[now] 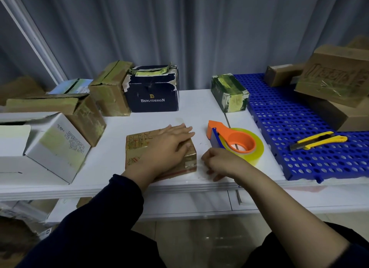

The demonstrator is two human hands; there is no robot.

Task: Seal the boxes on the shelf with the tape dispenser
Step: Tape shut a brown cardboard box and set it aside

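A small flat brown box (pixel 137 148) with printed patterns lies near the front edge of the white shelf (pixel 111 180). My left hand (pixel 169 146) rests flat on its top with fingers straight. My right hand (pixel 221 164) is just right of the box, fingers curled near the box's taped right corner; whether it pinches tape is unclear. The orange and blue tape dispenser (pixel 233 140) with a yellowish tape roll lies on the shelf behind my right hand, apart from it.
Several boxes stand at the back and left: a white one (pixel 50 146), brown ones (pixel 111 88), a dark blue box (pixel 153 92), a green one (pixel 229 92). A blue perforated mat (pixel 279 118) at right carries a yellow utility knife (pixel 317 140) and more cardboard boxes (pixel 335 78).
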